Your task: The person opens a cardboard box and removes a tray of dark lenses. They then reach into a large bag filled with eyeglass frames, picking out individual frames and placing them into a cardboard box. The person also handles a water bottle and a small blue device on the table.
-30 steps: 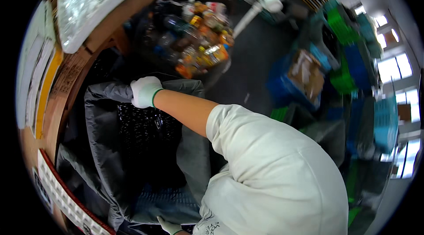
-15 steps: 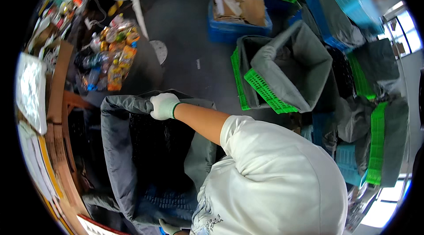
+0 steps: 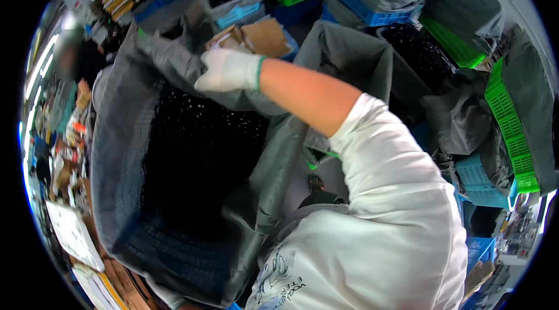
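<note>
A large crate lined with grey cloth (image 3: 119, 152) hangs tilted in front of me, on the left of the head view. Its inside is very dark, with small bright specks; I cannot make out what lies in it. My right hand (image 3: 230, 71), in a white glove with a green cuff edge, is closed over the padded cloth of the far rim. At the lower edge, my gloved left hand (image 3: 166, 296) shows only in part, held against the crate's near underside, with its fingertips mostly hidden.
Behind the crate stands a grey-lined bin (image 3: 349, 48), beside a box of cardboard scraps (image 3: 265, 36). Green crates (image 3: 509, 129) and blue crates (image 3: 372, 16) are stacked around the right and back. Another person (image 3: 90, 59) is at the far left. My shoe (image 3: 315, 183) shows on the floor.
The crate has come up closer to me and tilted, with both hands still on it. My view has swung, bringing the back stacks and another person into sight.
</note>
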`<move>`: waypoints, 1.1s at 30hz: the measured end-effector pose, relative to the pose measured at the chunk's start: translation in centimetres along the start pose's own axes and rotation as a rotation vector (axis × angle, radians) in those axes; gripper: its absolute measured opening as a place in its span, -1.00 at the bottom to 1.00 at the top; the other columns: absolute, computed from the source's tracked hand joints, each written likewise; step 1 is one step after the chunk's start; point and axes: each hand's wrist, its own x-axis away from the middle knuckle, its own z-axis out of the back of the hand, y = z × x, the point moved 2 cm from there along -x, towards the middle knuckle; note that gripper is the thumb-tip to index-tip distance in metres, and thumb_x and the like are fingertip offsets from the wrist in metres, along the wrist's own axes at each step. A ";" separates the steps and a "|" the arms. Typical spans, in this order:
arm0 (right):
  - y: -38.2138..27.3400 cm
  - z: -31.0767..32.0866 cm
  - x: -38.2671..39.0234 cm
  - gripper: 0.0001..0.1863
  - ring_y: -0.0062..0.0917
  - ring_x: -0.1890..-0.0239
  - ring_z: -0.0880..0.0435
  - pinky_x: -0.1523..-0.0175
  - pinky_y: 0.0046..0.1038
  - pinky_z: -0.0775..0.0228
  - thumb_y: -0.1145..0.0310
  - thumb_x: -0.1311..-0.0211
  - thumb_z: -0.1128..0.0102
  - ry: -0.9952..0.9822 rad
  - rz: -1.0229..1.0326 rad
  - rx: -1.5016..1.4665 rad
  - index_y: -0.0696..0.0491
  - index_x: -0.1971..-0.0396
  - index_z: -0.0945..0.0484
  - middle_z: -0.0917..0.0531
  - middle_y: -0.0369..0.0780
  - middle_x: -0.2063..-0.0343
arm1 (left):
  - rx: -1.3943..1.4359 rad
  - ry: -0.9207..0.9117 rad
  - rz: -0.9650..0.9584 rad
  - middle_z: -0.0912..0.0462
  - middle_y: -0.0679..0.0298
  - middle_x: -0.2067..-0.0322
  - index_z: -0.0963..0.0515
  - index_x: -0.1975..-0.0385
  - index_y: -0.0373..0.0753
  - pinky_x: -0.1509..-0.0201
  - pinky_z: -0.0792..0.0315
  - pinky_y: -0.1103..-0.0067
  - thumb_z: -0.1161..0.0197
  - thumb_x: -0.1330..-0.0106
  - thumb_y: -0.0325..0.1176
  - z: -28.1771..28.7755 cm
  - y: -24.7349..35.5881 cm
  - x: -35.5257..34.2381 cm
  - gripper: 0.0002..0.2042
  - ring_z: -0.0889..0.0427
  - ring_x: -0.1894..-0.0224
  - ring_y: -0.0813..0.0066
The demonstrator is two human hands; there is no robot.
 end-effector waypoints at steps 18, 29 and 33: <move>41.2 33.9 33.9 -0.36 -0.26 -0.07 -0.55 -0.22 -0.38 -0.33 0.49 -0.17 -0.04 0.734 -0.728 0.193 0.16 -0.33 -0.30 -0.53 0.04 -0.08 | -0.811 -1.390 -0.152 -0.57 0.17 -0.09 -0.44 -0.20 -0.34 -0.24 -0.36 0.51 -0.16 -0.35 -0.12 -77.8 -7.2 -1.1 -0.49 -0.54 -0.11 0.42; 46.1 32.2 39.2 -0.38 -0.18 -0.28 -0.41 -0.32 -0.38 -0.28 0.43 -0.18 -0.05 0.721 -0.650 0.044 0.11 -0.31 -0.33 -0.43 0.10 -0.19 | -1.146 -1.151 -0.926 -0.43 -0.03 -0.25 -0.26 -0.32 -0.38 -0.39 -0.19 0.39 -0.17 -0.35 0.12 -74.9 -13.4 0.6 -0.25 -0.36 -0.31 0.11; 38.0 31.2 43.0 -0.37 -0.21 -0.27 -0.43 -0.41 -0.22 -0.20 0.16 -0.37 -0.04 0.636 -0.718 0.181 0.08 -0.38 -0.25 -0.37 -0.03 -0.32 | -0.676 -0.934 -0.689 -0.62 0.22 0.04 -0.41 -0.18 -0.32 -0.12 -0.43 0.52 -0.16 -0.45 -0.10 -56.3 -13.2 -6.5 -0.54 -0.57 0.00 0.43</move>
